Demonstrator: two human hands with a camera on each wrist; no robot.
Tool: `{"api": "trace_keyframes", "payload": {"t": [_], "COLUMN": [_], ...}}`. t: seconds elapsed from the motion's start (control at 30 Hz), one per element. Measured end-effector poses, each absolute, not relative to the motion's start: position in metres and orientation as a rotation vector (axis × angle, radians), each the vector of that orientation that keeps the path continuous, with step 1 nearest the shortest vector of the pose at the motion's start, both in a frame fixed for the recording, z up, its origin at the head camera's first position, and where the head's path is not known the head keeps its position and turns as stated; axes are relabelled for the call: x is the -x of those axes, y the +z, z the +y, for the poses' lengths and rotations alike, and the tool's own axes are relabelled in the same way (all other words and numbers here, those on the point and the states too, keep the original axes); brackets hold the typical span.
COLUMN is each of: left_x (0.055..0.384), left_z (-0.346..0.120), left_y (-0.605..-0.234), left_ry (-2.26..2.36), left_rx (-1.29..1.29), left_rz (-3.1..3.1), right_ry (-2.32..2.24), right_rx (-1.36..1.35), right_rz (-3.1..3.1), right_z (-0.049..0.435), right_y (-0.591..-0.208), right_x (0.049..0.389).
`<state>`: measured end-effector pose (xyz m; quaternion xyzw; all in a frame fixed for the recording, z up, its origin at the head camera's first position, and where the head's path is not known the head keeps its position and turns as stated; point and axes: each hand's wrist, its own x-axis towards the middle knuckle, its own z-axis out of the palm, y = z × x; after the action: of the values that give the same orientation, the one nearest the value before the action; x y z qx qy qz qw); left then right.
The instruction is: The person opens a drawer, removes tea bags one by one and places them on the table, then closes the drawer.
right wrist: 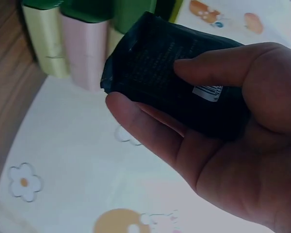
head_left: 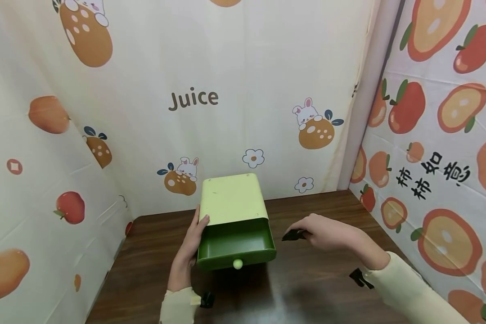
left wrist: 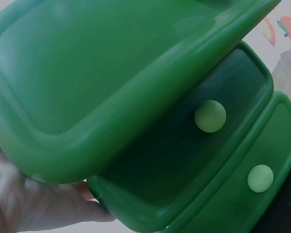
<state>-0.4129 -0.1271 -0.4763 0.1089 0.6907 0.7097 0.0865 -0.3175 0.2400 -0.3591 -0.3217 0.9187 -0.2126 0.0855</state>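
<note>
A small desktop drawer unit with a pale yellow-green top stands on the table. Its green top drawer is pulled out, with a round light-green knob on the front. Lower drawers with similar knobs show beneath it in the left wrist view, pushed in. My left hand grips the unit's left side near the front, thumb at the upper edge. To the right of the drawer and apart from it, my right hand pinches a dark packet between thumb and fingers. Small print and a barcode mark the packet.
The brown wooden table runs back to a printed fabric curtain right behind the unit. Patterned fabric walls close in both sides. A dark band sits on each sleeve.
</note>
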Motion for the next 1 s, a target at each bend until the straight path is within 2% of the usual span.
{"api": "trace_keyframes", "payload": {"t": [0.27, 0.67, 1.0], "left_x": [0.411, 0.413, 0.412], "left_z": [-0.125, -0.122, -0.126], "left_y": [-0.477, -0.478, -0.477], "left_ry": [2.107, 2.135, 2.165], "left_rx": [-0.314, -0.336, -0.309], "left_rz": [2.056, 2.035, 2.030], "right_ry": [-0.672, -0.667, -0.494], "right_rx": [0.941, 0.762, 0.658], "right_rz": [2.818, 3.083, 3.219], "right_z": [0.258, 0.271, 0.261], "right_y": [-0.397, -0.479, -0.539], "right_x": [0.345, 0.401, 0.435]}}
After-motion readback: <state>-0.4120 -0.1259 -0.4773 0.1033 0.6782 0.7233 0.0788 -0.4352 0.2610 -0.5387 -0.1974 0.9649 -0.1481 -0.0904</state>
